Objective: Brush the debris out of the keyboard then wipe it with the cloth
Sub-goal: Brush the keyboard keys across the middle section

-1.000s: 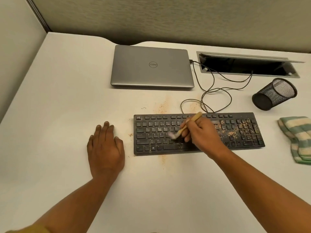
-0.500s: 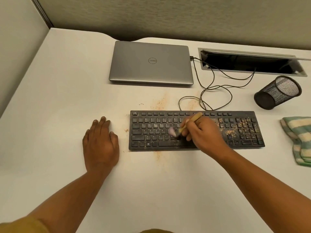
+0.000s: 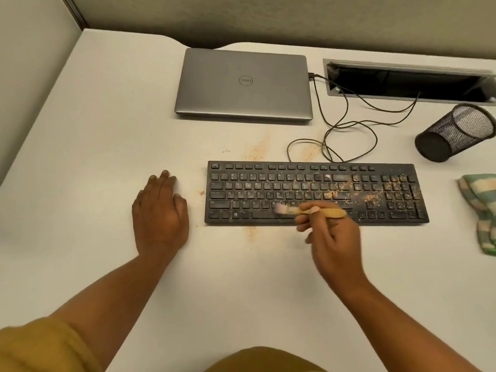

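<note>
Two hands: right hand (image 3: 331, 232) pinching brush (image 3: 308, 210) level; left hand (image 3: 161, 213) flat.

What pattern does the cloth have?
The cloth has green and cream checks; the head view shows it.

Right hand (image 3: 332, 237) pinches brush (image 3: 311, 211) over keyboard (image 3: 316, 193) | left hand (image 3: 159, 213) flat on desk (image 3: 107, 130) | cloth (image 3: 480, 210) far right

Black keyboard (image 3: 316, 193) speckled tan; silver laptop (image 3: 243, 84); green-and-cream striped cloth (image 3: 481, 208); black mesh cup (image 3: 453, 131).
</note>
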The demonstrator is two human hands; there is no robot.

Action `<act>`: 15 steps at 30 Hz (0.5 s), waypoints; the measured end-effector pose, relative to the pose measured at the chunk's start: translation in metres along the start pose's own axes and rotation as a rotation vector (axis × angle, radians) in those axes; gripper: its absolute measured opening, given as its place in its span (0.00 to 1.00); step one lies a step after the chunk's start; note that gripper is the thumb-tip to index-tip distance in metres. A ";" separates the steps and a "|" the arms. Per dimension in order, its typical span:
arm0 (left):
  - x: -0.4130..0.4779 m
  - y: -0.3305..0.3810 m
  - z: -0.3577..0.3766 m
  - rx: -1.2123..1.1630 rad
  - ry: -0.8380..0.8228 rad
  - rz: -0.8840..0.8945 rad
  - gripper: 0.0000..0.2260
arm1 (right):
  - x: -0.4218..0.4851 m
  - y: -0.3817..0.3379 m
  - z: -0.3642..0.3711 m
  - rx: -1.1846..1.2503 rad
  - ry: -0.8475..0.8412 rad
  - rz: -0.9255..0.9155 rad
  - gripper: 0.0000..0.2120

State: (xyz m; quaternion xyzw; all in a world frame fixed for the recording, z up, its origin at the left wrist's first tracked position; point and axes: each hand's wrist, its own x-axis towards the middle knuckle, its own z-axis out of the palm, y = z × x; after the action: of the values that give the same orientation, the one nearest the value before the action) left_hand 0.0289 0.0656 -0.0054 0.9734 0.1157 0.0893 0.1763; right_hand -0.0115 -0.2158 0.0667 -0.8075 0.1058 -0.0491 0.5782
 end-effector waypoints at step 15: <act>-0.001 -0.002 0.002 -0.015 -0.024 -0.001 0.23 | -0.056 -0.014 0.067 -0.068 -0.172 -0.077 0.12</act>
State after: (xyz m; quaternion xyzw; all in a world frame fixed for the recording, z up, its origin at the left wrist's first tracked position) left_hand 0.0283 0.0663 -0.0076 0.9730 0.1134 0.0783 0.1852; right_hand -0.0512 -0.1372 0.0605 -0.8314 0.0265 0.0017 0.5550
